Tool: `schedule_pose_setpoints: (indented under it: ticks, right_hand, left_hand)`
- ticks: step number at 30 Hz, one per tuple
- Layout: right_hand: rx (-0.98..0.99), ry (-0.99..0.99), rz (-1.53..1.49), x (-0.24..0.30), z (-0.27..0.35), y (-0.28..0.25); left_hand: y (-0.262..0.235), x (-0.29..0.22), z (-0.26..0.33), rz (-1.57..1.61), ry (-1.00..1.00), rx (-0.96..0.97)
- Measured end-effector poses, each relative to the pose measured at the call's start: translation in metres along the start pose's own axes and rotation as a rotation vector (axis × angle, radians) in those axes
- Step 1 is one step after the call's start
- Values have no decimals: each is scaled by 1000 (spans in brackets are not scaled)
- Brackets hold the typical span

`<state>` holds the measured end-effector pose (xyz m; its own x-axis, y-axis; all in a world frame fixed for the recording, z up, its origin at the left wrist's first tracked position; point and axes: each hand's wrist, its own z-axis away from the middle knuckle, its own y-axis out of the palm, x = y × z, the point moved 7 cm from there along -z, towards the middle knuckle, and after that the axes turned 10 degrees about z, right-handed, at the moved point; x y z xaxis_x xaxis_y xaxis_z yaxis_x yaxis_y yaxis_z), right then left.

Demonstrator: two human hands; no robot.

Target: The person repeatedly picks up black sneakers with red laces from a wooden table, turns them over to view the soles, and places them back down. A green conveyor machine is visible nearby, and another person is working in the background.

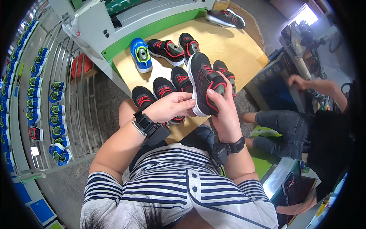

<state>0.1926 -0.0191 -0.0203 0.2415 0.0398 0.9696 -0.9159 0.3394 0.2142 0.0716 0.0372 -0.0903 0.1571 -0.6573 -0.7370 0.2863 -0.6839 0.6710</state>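
Observation:
A black sneaker point(202, 72) with red laces and a white sole is held up over the front of the wooden tabletop, toe pointing away from me. My right hand point(225, 108) is wrapped round its heel end, the thumb pressed near the collar. At the sole's left edge, my left hand point(173, 107) touches the shoe with its fingers bent together; whether it grips cannot be seen fully. Below and beside my hands stand more black sneakers point(163, 88) with red laces, partly covered by my left hand. A grey-green last point(220, 89) fills the held shoe's opening.
A blue sneaker point(141, 55) and two black ones point(166, 50) stand farther back on the wooden tabletop point(232, 42). Another sneaker point(225, 18) lies at the far edge. Racks point(70, 99) of blue shoes line the left. A person point(297, 129) works at the right beside machinery.

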Motion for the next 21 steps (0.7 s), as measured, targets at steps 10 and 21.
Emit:
schedule_pose_setpoints:
  ticks: [10,21]
  right_hand:
    - [-51,6,114,-11,6,4]
    - [-30,12,22,-12,1,2]
  left_hand:
    - [5,-8,11,-132,-35,-157]
    - [0,-4,9,-164,-33,-65]
